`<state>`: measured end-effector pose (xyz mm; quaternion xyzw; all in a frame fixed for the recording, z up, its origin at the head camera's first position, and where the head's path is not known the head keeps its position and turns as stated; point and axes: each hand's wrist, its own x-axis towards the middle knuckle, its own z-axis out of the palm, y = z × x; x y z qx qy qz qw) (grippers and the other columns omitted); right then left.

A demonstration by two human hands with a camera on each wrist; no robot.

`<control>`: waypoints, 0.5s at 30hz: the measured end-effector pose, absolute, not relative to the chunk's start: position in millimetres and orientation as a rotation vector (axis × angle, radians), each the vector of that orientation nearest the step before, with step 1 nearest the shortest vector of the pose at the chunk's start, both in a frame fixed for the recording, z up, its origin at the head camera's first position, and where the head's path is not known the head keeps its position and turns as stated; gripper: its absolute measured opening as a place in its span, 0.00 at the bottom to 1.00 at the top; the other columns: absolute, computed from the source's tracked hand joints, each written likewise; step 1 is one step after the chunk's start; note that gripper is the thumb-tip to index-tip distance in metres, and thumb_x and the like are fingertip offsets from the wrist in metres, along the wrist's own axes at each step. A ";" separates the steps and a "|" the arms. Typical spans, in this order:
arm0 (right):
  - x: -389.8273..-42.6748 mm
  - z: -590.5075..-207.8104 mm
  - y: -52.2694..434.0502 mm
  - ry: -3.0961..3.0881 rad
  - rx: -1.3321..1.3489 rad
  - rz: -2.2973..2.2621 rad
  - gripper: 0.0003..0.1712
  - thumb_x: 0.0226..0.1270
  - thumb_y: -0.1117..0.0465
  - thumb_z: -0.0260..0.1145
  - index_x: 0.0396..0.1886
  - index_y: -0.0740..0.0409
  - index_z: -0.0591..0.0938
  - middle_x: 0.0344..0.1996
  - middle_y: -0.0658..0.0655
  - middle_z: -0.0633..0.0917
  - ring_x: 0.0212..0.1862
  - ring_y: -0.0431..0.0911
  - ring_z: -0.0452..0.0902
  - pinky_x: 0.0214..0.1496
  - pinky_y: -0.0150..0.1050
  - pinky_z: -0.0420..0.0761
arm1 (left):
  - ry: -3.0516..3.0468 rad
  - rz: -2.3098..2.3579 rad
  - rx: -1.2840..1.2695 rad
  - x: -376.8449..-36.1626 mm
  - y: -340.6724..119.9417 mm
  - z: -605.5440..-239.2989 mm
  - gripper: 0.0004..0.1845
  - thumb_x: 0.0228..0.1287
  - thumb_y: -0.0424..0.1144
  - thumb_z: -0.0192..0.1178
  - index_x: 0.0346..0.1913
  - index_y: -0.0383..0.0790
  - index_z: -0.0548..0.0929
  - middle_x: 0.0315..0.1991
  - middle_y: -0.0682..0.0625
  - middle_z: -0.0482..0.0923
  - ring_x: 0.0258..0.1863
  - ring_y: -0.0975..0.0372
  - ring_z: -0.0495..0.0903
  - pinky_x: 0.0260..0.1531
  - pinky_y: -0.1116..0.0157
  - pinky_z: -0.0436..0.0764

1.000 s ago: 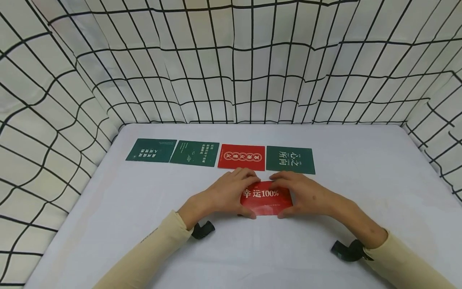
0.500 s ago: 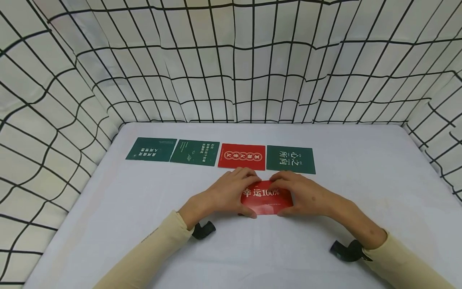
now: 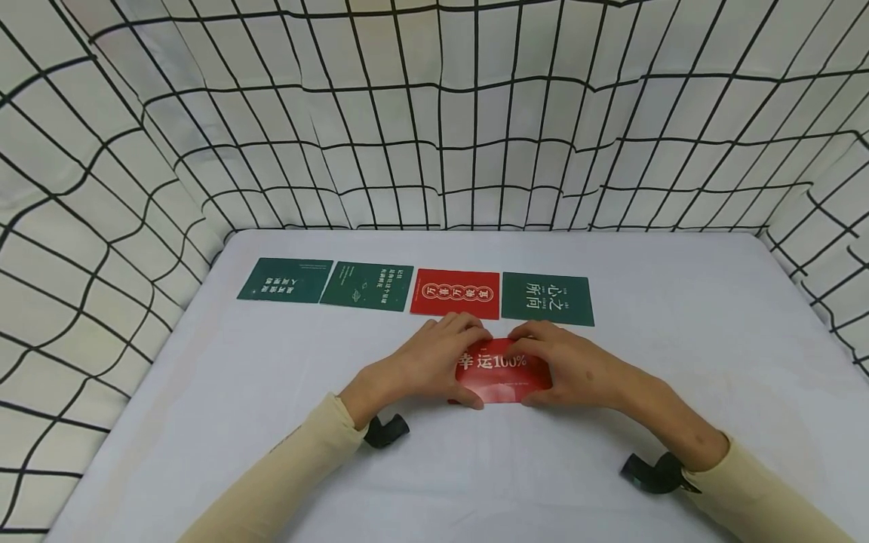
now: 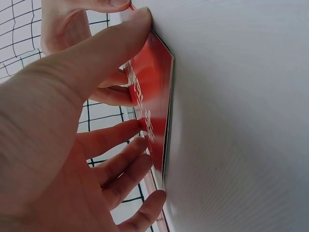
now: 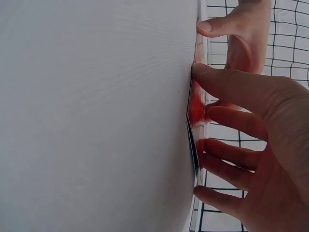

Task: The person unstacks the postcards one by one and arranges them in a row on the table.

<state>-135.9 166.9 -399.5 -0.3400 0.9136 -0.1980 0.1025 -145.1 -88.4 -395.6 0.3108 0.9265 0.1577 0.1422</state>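
A red card with white lettering, "100%" among it, lies face up between my two hands. My left hand grips its left end, thumb on the near edge and fingers at the far edge. Likewise my right hand holds the right end from above. In the left wrist view the thumb presses the edge of the red card close over the white cloth. The right wrist view shows a dark underside below the card's red face. Part of the far edge is hidden by fingers.
Beyond the hands runs a row of cards: a green card, a second green card, a red card with round emblems and another green card. A white cloth covers the table. Black netting surrounds it.
The red card and both hands have shifted very slightly to the right. Both hands keep their hold, and the row of cards stays as it was.
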 end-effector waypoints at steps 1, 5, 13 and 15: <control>-135.7 -399.4 166.7 2.698 -1.003 -0.584 0.44 0.44 0.49 0.87 0.65 0.45 0.82 0.67 0.54 0.78 0.69 0.51 0.73 0.52 0.44 0.90 | 2.675 0.454 0.899 -145.3 -88.1 -395.6 0.51 0.44 0.60 0.82 0.73 0.52 0.73 0.68 0.53 0.71 0.69 0.61 0.67 0.68 0.54 0.77; -135.2 -399.2 166.4 2.704 -1.004 -0.579 0.44 0.44 0.49 0.88 0.64 0.45 0.82 0.67 0.54 0.78 0.69 0.51 0.74 0.51 0.44 0.91 | 2.677 0.453 0.907 -145.4 -87.5 -395.0 0.50 0.44 0.59 0.82 0.72 0.51 0.73 0.67 0.53 0.72 0.68 0.61 0.68 0.68 0.55 0.77; -133.6 -397.9 166.1 2.719 -1.022 -0.547 0.44 0.45 0.49 0.87 0.65 0.45 0.82 0.67 0.54 0.78 0.69 0.52 0.74 0.53 0.45 0.90 | 2.674 0.457 0.932 -144.2 -87.8 -393.8 0.51 0.44 0.58 0.82 0.73 0.49 0.72 0.65 0.53 0.73 0.66 0.61 0.70 0.67 0.57 0.78; -133.2 -398.0 166.2 2.727 -1.028 -0.537 0.43 0.45 0.48 0.87 0.65 0.45 0.82 0.67 0.54 0.78 0.69 0.51 0.74 0.53 0.45 0.90 | 2.674 0.455 0.934 -144.2 -87.8 -394.0 0.51 0.45 0.58 0.82 0.73 0.49 0.72 0.65 0.53 0.73 0.66 0.62 0.70 0.67 0.58 0.79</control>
